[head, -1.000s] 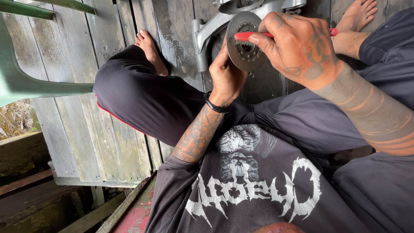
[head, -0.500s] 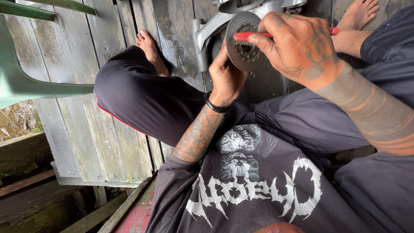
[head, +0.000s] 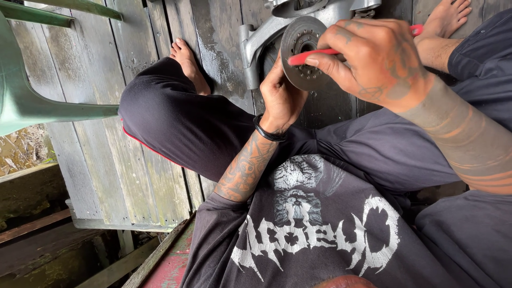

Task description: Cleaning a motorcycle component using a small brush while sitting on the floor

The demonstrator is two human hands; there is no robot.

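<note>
A round grey metal disc with a ring of holes is being gripped at its lower edge by the left hand, so that it is being held upright just above that hand's fingertips. A red-handled brush is being grasped in the closed right hand, its head being laid across the disc's face just left of that hand's thumb. A grey metal casting is lying on the wooden planks just beyond both hands.
</note>
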